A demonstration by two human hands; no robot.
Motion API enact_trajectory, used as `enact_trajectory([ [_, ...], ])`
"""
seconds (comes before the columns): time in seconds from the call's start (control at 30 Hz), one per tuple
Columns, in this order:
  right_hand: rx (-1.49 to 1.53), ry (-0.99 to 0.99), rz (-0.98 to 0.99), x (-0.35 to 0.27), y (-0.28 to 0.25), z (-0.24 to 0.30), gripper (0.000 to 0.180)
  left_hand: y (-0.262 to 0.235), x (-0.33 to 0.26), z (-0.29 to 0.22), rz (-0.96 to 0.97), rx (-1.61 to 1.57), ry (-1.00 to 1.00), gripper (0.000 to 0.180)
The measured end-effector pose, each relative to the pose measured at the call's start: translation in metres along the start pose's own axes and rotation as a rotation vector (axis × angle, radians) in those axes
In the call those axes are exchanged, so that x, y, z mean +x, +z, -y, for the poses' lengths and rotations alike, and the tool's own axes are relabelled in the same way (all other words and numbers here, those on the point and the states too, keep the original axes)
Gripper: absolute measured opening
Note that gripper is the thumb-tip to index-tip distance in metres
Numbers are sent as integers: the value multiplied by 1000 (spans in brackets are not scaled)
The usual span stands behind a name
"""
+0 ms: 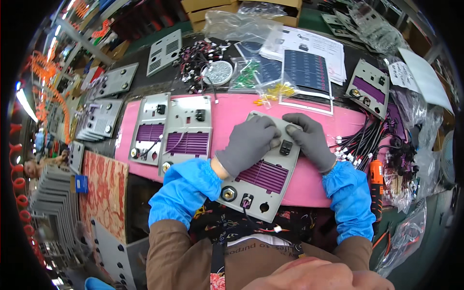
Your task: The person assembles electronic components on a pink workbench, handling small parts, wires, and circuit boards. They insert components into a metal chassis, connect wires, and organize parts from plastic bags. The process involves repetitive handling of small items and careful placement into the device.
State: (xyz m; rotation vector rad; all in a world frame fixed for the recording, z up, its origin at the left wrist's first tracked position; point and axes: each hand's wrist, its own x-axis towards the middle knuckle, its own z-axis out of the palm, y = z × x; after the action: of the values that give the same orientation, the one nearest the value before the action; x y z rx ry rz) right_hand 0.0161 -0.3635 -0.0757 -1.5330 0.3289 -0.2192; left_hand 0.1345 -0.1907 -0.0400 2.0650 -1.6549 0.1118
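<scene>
A light grey metal panel [290, 166] with a purple slatted grille [265, 175] lies tilted in front of me. A black rocker switch [286, 147], a round brass-centred fitting [228, 194] and a black socket with a short cable [247, 201] are mounted in it. My left hand [251, 144], in a grey glove, is closed over the panel's upper left part. Opposite it, my gloved right hand [311, 140] rests at the upper right edge, thumb and forefinger bent together. Whatever lies between the fingers of either hand is hidden or too small to name.
Two similar panels [187, 116] lie left on the pink mat [224, 113]. Beyond are bagged green parts [246, 74], bagged yellow parts [278, 91], a round dish of small metal pieces [217, 73] and label sheets [305, 70]. Black cables [360, 142] and an orange power screwdriver [376, 181] are right.
</scene>
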Motion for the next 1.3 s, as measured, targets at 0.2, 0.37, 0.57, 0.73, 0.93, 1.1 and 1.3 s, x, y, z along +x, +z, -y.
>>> enact_trajectory([
  [0.2,-447,-165,-135,-1,4,-3,30,-74,13,45,-158,-95,-257,24],
  [0.37,-542,-207,-271,-5,12,4,28,-64,19,96,16,69,-322,28],
  [0.57,-370,-301,-352,1,5,-10,25,-29,43,127,-42,370,-329,34],
  [0.73,-441,-328,-348,2,1,-9,24,-17,50,135,188,187,-317,29],
  [0.93,-412,-366,-392,3,1,17,20,0,43,150,-139,159,-412,19],
  [1.1,-638,-508,-306,53,25,64,23,-11,43,139,-190,7,-548,24],
  [1.3,-162,-49,24,123,26,42,32,-12,49,124,-216,-297,-561,22],
])
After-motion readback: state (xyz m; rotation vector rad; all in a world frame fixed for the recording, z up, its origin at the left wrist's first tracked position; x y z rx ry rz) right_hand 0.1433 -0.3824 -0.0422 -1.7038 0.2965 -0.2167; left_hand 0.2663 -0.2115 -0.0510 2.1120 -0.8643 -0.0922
